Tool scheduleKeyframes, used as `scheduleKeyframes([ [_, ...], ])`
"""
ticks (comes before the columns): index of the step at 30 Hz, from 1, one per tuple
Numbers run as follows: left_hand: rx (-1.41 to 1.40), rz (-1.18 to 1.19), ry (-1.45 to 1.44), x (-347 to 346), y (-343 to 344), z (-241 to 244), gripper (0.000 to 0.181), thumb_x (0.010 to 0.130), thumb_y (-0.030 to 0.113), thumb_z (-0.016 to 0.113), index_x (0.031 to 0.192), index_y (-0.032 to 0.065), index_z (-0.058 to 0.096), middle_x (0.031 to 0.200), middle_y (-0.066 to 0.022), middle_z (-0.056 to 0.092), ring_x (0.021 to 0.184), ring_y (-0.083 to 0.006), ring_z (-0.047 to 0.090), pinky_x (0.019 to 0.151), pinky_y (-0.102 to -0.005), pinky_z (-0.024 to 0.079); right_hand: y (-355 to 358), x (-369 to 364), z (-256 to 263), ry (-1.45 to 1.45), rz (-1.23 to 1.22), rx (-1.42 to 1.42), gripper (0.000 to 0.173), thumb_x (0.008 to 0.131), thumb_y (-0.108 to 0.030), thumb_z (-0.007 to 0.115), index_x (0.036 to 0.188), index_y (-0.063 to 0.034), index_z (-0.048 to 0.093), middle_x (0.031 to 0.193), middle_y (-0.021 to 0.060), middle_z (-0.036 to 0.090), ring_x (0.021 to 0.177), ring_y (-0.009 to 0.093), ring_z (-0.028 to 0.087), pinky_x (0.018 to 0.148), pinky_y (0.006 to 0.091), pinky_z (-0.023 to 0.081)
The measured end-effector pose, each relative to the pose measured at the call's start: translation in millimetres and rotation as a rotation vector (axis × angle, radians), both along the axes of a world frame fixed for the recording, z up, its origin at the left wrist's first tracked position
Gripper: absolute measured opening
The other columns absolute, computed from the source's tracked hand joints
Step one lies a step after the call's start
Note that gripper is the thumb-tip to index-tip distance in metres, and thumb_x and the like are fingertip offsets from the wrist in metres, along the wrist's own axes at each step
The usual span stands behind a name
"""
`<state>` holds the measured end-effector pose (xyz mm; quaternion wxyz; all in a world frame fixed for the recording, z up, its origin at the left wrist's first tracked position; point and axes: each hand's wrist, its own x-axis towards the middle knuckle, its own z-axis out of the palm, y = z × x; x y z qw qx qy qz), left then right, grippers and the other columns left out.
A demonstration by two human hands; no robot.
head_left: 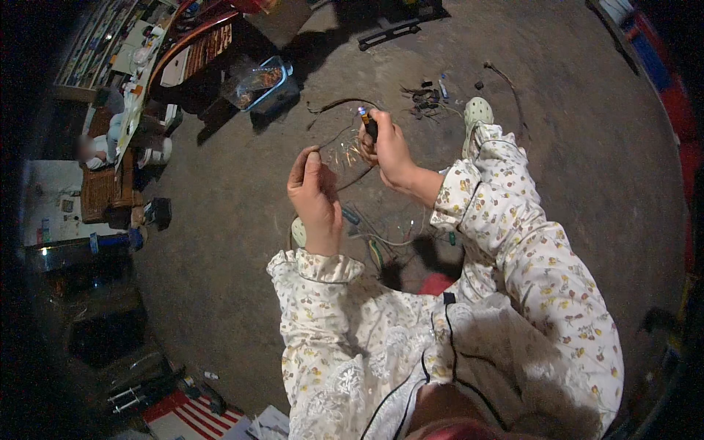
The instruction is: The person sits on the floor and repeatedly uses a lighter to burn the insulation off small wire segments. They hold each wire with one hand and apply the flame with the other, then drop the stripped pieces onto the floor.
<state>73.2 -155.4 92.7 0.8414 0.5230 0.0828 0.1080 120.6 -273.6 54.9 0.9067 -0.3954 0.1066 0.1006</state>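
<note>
My left hand pinches a thin dark wire between thumb and fingertips. From there the wire rises toward my right hand. That hand is closed around a small black and yellow tool, apparently a lighter, with a bluish-white glow at its tip. Whether the glow touches the wire, I cannot tell. Bright copper strands show between the two hands; what holds them is unclear. Behind them a dark cable curves over the concrete floor. Below the hands lie a green-handled tool and loose wires.
Black scraps and a small white-and-blue tube lie ahead on the floor. Another cable piece is near my right shoe. At left stand a blue-rimmed plastic bin, wooden furniture and a seated person.
</note>
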Motion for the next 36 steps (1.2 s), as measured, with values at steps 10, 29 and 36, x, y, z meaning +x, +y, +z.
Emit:
scheduleKeyframes([
  [10,0.017,0.047,0.019,-0.4,-1.2,1.1,0.009,0.085,0.008,0.060,0.092,0.0045,0.064,0.064,0.0045,0.054,0.051,-0.0021,0.041,0.044,-0.0176,0.030,-2.4,4.3,-7.8,0.018,0.018,0.042,0.045,0.086,-0.045,0.039,0.054,-0.0124,0.042,0.044,-0.0030,0.036,0.036,0.010,0.031,0.037,0.0265,0.023],
  [29,-0.040,-0.027,-0.038,1.7,3.0,-3.6,0.011,0.084,0.007,0.060,0.094,0.0034,0.064,0.064,0.0043,0.054,0.051,-0.0019,0.039,0.046,-0.0180,0.029,-1.0,2.6,-8.9,0.034,-0.034,0.008,0.040,0.087,-0.040,0.041,0.060,-0.0104,0.047,0.053,-0.0009,0.046,0.044,0.010,0.039,0.042,0.0262,0.028],
  [36,0.043,0.033,0.015,3.3,2.3,-5.2,0.011,0.087,0.010,0.058,0.096,0.0041,0.062,0.060,0.0047,0.048,0.049,-0.0037,0.037,0.045,-0.0193,0.030,2.8,-4.8,5.7,0.003,-0.022,-0.068,0.042,0.091,-0.037,0.033,0.058,-0.0104,0.038,0.047,-0.0026,0.033,0.039,0.009,0.026,0.039,0.0258,0.019],
])
